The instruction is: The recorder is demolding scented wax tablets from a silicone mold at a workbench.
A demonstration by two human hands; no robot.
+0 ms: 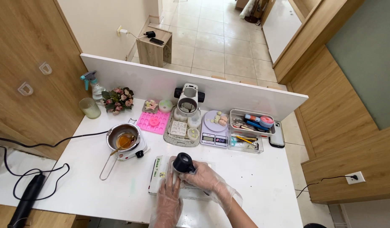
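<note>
On white box: left hand flat; right hand gripping black-capped jar.

A black round cap sits under the clear-gloved right hand; beyond it, a pink mould and amber-filled steel pot.

Both my hands are gloved in thin clear plastic and sit close together low in the view. My left hand comes straight up from the bottom edge, palm down, fingers stretched forward and lying flat. My right hand comes in from the lower right, its forearm bare below the glove cuff and angled up and to the left. Its fingers are curled inward in a grip, knuckles up, just beside the left fingertips.
</note>
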